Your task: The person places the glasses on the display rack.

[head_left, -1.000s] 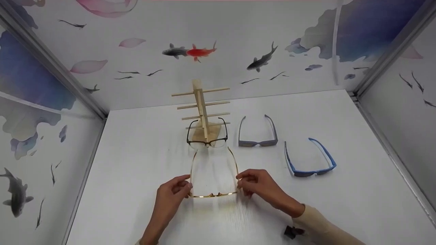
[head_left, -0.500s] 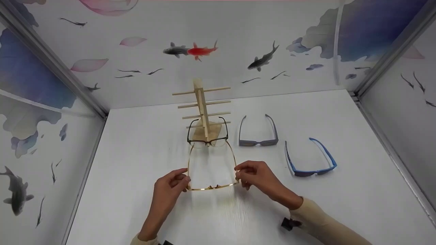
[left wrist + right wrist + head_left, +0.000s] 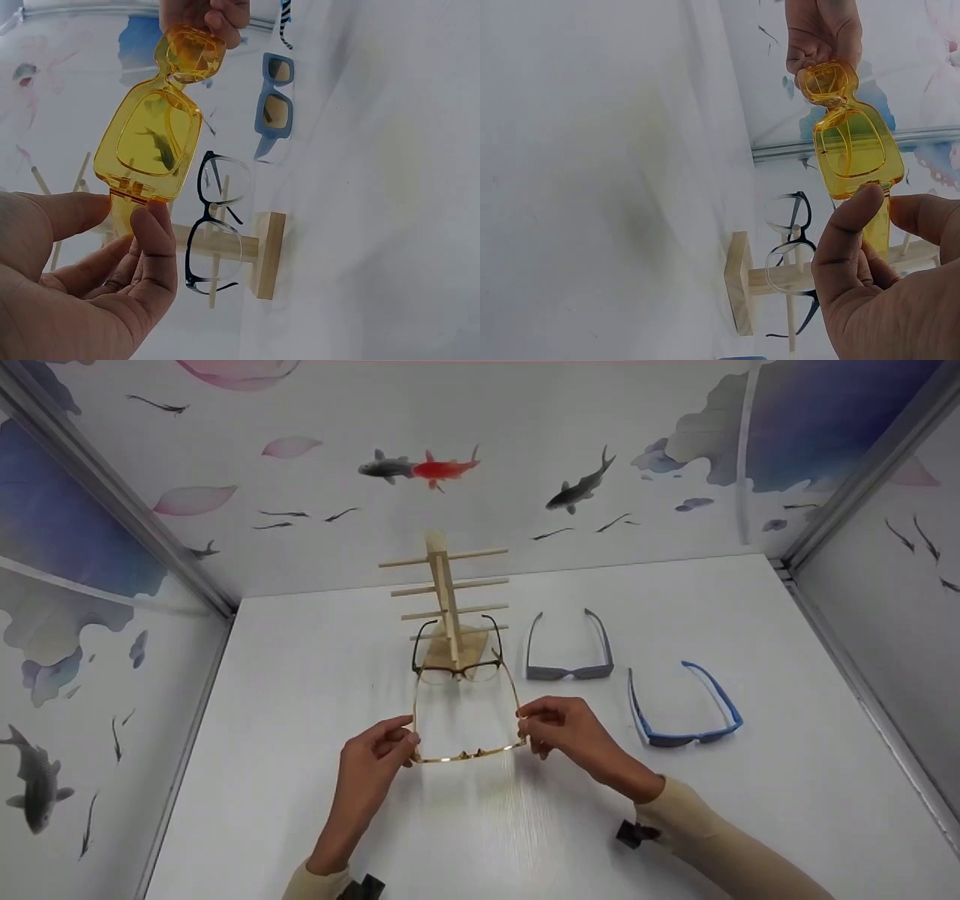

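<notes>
Both hands hold a pair of yellow transparent glasses (image 3: 471, 754) above the white table, arms unfolded and pointing away toward the stand. My left hand (image 3: 373, 761) pinches the left arm close to its hinge; in the left wrist view, thumb and fingers close round that yellow arm. On the other side my right hand (image 3: 564, 731) pinches the right arm the same way. Ahead stands a wooden glasses stand (image 3: 442, 600) with several crossbars. Black-rimmed glasses (image 3: 211, 232) hang on its lowest bar, and the tips of the yellow arms overlap them in the head view.
Grey-blue sunglasses (image 3: 570, 672) lie on the table (image 3: 300, 675) right of the stand. Farther right and nearer lie blue sunglasses (image 3: 690, 739) with a patterned arm. Walls printed with fish enclose the table at the back and sides. A black device (image 3: 636, 834) sits at the right sleeve.
Both hands have carried the yellow glasses forward, toward the stand, and slightly left. The arm tips now overlap the black-rimmed glasses. The stand and other glasses stay put.
</notes>
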Demonstrator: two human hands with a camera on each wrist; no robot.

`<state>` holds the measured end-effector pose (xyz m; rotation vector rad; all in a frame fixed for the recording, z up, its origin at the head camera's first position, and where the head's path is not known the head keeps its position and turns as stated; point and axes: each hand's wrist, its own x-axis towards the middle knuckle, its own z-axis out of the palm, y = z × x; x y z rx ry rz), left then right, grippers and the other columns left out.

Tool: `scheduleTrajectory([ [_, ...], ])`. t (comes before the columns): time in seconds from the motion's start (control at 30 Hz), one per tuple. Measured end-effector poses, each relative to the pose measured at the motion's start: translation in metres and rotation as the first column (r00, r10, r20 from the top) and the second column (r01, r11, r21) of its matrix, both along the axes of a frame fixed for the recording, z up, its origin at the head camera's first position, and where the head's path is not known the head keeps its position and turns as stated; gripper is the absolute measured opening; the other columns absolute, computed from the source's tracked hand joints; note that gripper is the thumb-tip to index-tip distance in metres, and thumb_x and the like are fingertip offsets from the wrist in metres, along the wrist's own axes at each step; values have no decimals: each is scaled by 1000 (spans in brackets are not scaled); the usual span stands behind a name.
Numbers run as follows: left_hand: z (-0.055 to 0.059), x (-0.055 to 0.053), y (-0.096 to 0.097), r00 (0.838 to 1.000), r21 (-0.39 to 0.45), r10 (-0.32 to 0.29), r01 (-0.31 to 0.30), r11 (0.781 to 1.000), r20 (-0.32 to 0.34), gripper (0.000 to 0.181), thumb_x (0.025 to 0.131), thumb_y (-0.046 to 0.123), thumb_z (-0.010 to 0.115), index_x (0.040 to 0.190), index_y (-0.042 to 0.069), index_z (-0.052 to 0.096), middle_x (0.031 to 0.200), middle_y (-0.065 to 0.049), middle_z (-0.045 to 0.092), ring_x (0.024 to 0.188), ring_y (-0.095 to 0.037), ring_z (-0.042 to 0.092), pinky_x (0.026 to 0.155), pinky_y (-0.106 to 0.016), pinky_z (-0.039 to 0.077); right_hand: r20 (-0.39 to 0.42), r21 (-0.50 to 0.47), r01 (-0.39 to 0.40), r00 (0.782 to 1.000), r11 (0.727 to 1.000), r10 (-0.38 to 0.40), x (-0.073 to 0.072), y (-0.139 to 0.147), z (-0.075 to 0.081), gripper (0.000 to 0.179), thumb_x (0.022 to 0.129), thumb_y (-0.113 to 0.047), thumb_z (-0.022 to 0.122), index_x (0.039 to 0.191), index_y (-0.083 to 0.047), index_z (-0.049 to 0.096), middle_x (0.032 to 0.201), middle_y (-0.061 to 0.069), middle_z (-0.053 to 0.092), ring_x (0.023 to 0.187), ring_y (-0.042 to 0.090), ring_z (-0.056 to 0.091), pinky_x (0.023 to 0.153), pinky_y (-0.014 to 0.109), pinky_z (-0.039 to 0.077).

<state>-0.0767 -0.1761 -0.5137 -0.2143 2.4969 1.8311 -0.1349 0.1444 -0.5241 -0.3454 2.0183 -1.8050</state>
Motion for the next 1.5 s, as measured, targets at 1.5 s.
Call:
scheduleTrajectory([
  [1.5,29,-31,9,1000,28,16,-15,999,-21,43,105,9,74,146,-1,68,121,-14,75,102,-23,75,87,-25,63,2,-7,50,999,999,-50,-41,-3,25,31,108,-19,72,129,4,74,102,9,77,80,18,69,72,29,62],
])
